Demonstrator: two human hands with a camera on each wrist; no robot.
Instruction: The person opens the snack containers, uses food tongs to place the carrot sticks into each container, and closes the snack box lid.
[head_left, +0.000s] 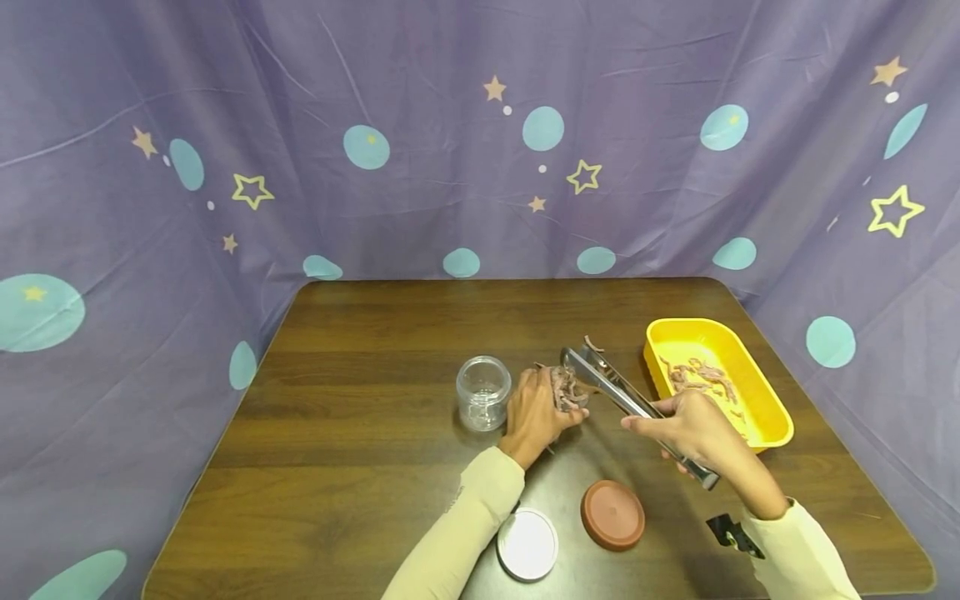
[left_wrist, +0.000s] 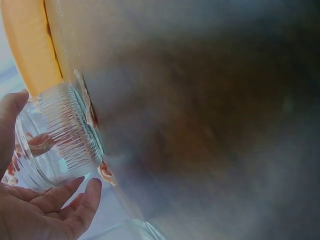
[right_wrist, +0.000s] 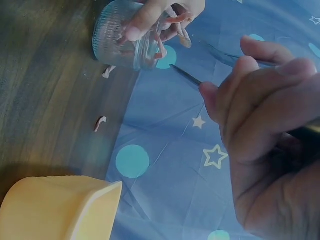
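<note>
The left sleeve (head_left: 457, 525) and the right sleeve (head_left: 802, 546) come nearest the camera, entering over the near part of the bench (head_left: 322, 467). Between them the white lid (head_left: 528, 545) and the red lid (head_left: 613, 515) lie flat, presumably there so that neither obstructs the work beyond.

The left hand (head_left: 532, 408) grips the jar (right_wrist: 112, 37), thumb to one side and fingers to the other. The jar stands upright near the middle of the bench; the grip is judged to guard against sliding or tipping. It contains strips (head_left: 567, 387), some projecting past the mouth. Just beside, to the left, stands an uncapped second jar (head_left: 483, 392).

The right hand (head_left: 697, 425) holds the tongs (head_left: 615, 388), fingers wrapped around the arms well back from the tips, which probably gives reach and keeps skin off the strips. The tips are near the jar's mouth; whether they pinch the strip seen beside them cannot be determined from this angle.

The yellow tub (head_left: 682, 340) holds further strips, conveniently placed on the right hand's side. Two loose strips (right_wrist: 100, 123) lie on the bench between tub and jar.
</note>
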